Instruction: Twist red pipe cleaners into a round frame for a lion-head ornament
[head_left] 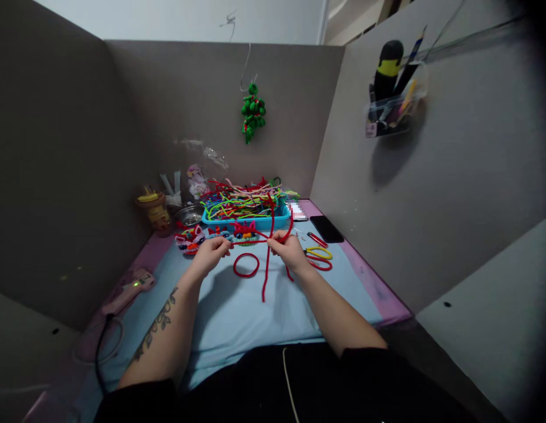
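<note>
Several red pipe cleaners [266,276] cross one another at my right hand [287,249], which pinches them where they meet. Their loose ends stick out upward, downward and to the right. My left hand [215,254] is closed on the end of one red pipe cleaner that runs level between both hands. Below that strand, a red pipe cleaner ring [246,265] lies on the light blue cloth [238,320]. Fuzzy, colourful small figures [190,239] sit just beyond my left hand.
A blue tray [273,222] heaped with colourful pipe cleaners stands at the back. To the right are scissors [318,254], a red cutter [317,239] and a black phone [326,229]. A glue gun [131,291] lies left. Grey partitions [220,117] enclose the table.
</note>
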`<state>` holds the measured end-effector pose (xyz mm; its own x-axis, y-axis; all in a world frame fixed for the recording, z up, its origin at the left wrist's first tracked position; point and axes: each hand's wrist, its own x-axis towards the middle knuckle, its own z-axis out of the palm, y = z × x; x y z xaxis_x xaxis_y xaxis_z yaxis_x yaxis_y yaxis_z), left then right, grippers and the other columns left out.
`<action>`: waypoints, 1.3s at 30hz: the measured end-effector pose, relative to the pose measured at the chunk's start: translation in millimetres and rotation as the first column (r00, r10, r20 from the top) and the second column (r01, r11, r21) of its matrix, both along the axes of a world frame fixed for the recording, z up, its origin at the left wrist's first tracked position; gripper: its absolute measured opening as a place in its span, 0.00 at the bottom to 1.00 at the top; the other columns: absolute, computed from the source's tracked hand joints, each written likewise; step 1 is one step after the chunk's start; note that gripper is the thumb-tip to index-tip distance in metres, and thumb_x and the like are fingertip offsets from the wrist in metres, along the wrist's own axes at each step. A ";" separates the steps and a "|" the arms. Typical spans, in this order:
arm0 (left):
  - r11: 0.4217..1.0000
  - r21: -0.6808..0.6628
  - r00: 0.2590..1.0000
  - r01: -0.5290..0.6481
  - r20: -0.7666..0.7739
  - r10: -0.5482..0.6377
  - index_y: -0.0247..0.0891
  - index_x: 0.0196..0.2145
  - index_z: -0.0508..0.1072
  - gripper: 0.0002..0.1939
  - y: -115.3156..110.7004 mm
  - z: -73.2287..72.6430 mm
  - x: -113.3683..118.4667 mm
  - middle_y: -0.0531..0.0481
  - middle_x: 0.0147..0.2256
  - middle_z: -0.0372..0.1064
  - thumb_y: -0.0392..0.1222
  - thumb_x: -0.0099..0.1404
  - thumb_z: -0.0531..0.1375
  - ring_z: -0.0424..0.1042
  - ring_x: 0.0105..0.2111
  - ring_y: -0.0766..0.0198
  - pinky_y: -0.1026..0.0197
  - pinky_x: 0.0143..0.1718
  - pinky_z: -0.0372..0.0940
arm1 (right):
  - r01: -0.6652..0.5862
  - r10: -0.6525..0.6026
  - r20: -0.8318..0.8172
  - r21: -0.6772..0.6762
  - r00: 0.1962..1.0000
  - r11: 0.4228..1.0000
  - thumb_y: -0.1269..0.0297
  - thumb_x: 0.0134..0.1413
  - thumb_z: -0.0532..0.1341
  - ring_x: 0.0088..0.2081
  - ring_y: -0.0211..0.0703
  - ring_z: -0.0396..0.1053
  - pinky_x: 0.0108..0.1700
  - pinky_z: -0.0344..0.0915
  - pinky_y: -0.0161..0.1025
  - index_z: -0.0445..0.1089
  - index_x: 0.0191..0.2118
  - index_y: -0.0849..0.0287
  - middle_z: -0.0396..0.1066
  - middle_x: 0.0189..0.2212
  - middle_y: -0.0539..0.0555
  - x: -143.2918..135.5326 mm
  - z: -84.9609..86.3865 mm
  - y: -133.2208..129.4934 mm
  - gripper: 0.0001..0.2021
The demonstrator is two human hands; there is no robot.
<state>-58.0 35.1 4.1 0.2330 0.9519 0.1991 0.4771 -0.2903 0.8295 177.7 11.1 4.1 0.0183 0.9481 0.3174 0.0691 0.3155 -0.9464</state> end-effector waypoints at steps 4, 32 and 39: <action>0.917 0.278 0.958 -0.286 0.107 0.267 0.36 0.41 0.68 0.18 -5.3 1.6 9.4 0.45 0.39 0.69 0.49 0.55 0.59 0.68 0.37 0.62 0.62 0.34 0.62 | 0.001 -0.018 -0.150 -0.107 0.989 0.994 0.58 0.43 0.62 0.18 0.34 0.59 0.22 0.53 0.33 0.62 0.22 0.58 0.63 0.16 0.47 -6.9 -6.1 6.3 0.10; 0.964 -0.261 0.789 -0.058 0.579 0.204 0.32 0.22 0.71 0.17 -23.9 -17.5 66.0 0.55 0.17 0.62 0.51 0.46 0.66 0.58 0.19 0.72 0.67 0.21 0.54 | -0.005 0.009 -0.186 0.019 0.982 1.000 0.58 0.42 0.64 0.24 0.34 0.59 0.28 0.57 0.34 0.65 0.27 0.59 0.64 0.22 0.46 -32.2 -22.5 1.8 0.11; 0.977 -0.194 0.860 -0.085 0.481 0.171 0.33 0.20 0.68 0.17 -19.6 -24.2 70.8 0.55 0.17 0.61 0.52 0.45 0.65 0.59 0.18 0.70 0.66 0.21 0.57 | -0.061 -0.039 -0.584 -0.150 0.811 0.987 0.59 0.34 0.67 0.19 0.30 0.55 0.22 0.51 0.31 0.60 0.24 0.58 0.63 0.19 0.44 -40.4 -31.6 10.8 0.15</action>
<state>12.8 15.5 -20.0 0.0191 0.9950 0.0976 0.0179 -0.0979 0.9950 137.3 21.9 -27.5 0.1420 0.9848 0.1004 -0.5139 0.1600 -0.8428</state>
